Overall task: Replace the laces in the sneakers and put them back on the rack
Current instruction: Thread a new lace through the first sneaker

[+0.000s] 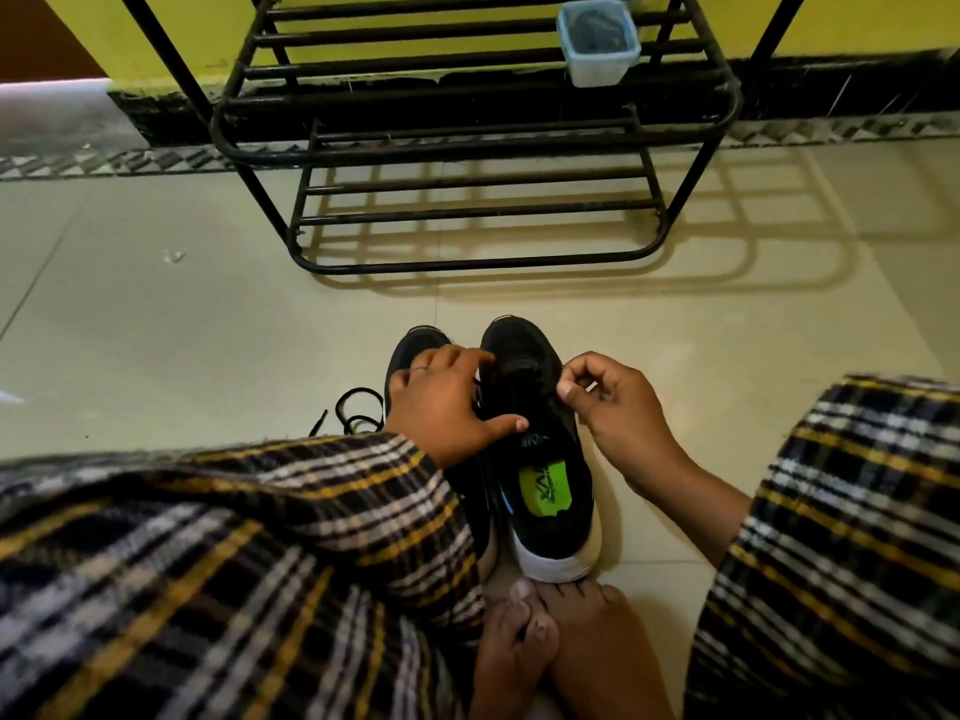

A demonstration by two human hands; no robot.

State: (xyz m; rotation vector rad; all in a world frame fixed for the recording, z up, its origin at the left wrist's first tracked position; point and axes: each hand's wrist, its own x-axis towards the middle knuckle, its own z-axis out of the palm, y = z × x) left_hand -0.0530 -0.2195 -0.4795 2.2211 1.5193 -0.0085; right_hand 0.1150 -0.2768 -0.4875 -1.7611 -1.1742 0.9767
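Head view caught lacing under way: right sneaker (545, 459) stood on the floor before the rack (467, 148), left hand (447, 402) steadying it, right hand (618, 402) pinching lace; next, probably threading an eyelet.

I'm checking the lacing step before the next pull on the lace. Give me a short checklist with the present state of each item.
1. Right sneaker upright on the floor, heel toward the person: ok.
2. Left hand steadying the shoe at the lacing area: ok.
3. Right hand pinching the lace: looks so, but the lace is too dark to see; cannot tell.
4. Left sneaker beside it, mostly hidden by the hand: lacing cannot tell.
5. Loose black lace lying on the floor to the left: ok.
6. Shoe rack has free shelf space: ok.
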